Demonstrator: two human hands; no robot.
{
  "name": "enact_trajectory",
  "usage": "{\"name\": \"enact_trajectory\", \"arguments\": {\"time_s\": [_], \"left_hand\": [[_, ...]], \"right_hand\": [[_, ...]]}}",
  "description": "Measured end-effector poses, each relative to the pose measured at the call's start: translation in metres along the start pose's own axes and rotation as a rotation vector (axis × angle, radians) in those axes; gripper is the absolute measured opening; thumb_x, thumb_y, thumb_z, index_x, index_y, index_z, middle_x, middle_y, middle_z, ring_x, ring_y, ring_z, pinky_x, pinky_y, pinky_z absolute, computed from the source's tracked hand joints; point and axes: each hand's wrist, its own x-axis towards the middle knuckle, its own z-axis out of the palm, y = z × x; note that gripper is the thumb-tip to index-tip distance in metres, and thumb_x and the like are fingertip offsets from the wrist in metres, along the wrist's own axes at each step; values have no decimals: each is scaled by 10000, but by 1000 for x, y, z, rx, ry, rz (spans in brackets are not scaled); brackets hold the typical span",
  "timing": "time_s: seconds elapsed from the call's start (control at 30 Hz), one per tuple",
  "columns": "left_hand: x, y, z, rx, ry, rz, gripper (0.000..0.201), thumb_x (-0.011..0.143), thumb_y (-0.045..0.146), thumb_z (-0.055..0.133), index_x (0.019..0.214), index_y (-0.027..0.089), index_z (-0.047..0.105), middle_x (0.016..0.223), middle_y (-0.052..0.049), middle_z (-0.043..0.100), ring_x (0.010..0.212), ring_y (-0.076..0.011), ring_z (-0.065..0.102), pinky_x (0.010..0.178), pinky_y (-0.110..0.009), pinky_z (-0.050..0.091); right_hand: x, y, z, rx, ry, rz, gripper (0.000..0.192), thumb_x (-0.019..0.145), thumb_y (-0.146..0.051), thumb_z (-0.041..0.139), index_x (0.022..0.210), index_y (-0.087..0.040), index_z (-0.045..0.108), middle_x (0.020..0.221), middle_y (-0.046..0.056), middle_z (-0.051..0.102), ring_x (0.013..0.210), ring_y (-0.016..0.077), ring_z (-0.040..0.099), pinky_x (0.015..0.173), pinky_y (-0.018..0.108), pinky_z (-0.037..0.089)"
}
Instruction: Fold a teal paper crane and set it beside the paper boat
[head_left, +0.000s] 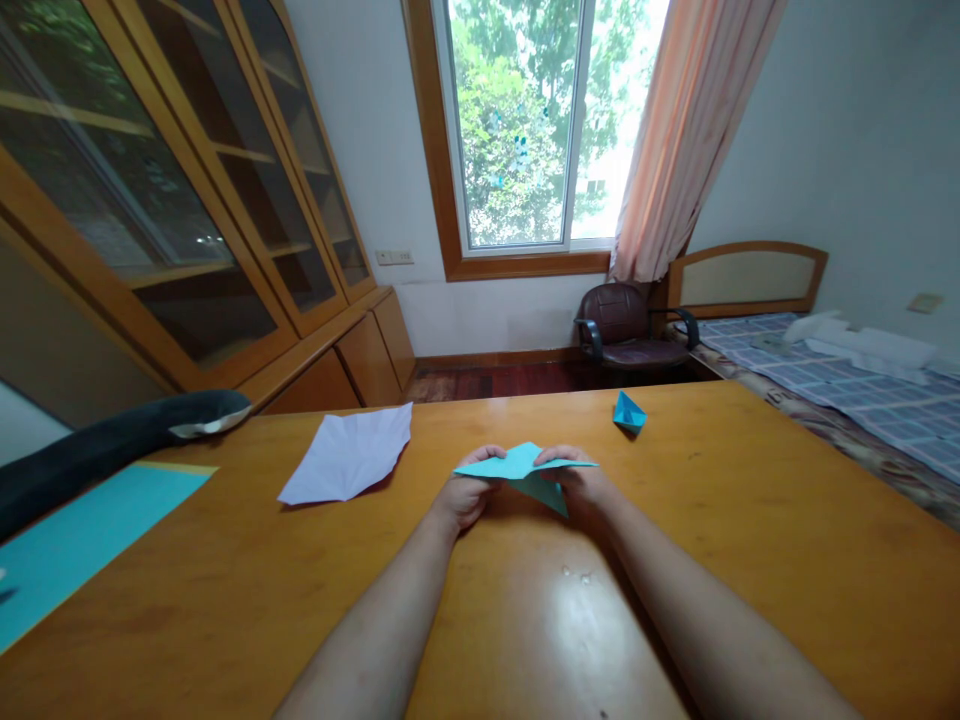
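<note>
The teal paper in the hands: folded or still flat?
Folded: the teal paper shows pointed flaps and layered creases, pinched between left hand and right hand.

Both hands are meeting mid-table [750,520], the left hand [463,497] and right hand [581,482] pinching a folded paper [525,468] between them. Left of that a creased sheet [349,457] is lying flat; further left, a big sheet [82,545] is sitting at the table's edge. A small folded boat [628,411] is resting behind and right, the chair [630,330] standing beyond.

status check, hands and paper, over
Left hand and right hand both pinching folded teal paper above table. White sheet and small teal boat lie apart.
</note>
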Motion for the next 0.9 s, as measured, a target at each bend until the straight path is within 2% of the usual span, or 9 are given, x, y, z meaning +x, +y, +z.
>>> {"name": "enact_trajectory", "arguments": {"time_s": [0.17, 0.37, 0.5, 0.67, 0.8, 0.9], "left_hand": [[-1, 7, 1, 43, 40, 63, 503, 460, 195, 860, 906, 165, 630, 744, 10, 604, 640, -92, 531, 597, -195, 382], [-1, 9, -6, 126, 53, 77, 410, 507, 212, 847, 819, 171, 584, 735, 6, 655, 693, -124, 602, 676, -217, 428], [-1, 10, -7, 283, 73, 124, 357, 515, 248, 841, 770, 156, 609, 686, 20, 640, 630, -108, 578, 627, -205, 417], [0, 13, -4, 507, 152, 164, 310, 534, 306, 821, 750, 136, 678, 665, -4, 652, 594, -121, 562, 597, -229, 432], [1, 14, -6, 567, 180, 181, 284, 549, 295, 812, 770, 139, 726, 703, -42, 697, 638, -151, 597, 651, -261, 463], [2, 15, -9, 590, 179, 183, 274, 544, 309, 813, 755, 147, 745, 708, -55, 714, 647, -167, 611, 651, -272, 471]], "right_hand": [[1, -7, -3, -109, 53, -42, 249, 593, -421, 765, 704, -209, 697, 824, 46, 714, 821, 234, 638, 802, 367, 505], [5, 2, -10, 84, 98, 33, 332, 558, -345, 818, 839, -190, 732, 892, 57, 738, 825, 239, 662, 836, 389, 504], [6, 3, -12, 122, 128, 61, 359, 538, -363, 839, 823, -173, 732, 865, 70, 740, 780, 239, 675, 807, 391, 511], [4, -2, -13, 71, 113, 39, 323, 556, -356, 817, 808, -173, 730, 854, 66, 733, 787, 240, 665, 795, 385, 503], [3, -6, -18, -72, 85, -63, 189, 584, -317, 789, 692, -184, 709, 755, 23, 702, 764, 204, 635, 763, 325, 482], [3, -6, -22, -91, 74, -54, 216, 553, -326, 810, 675, -190, 694, 779, 18, 707, 773, 201, 634, 761, 320, 486]]}}
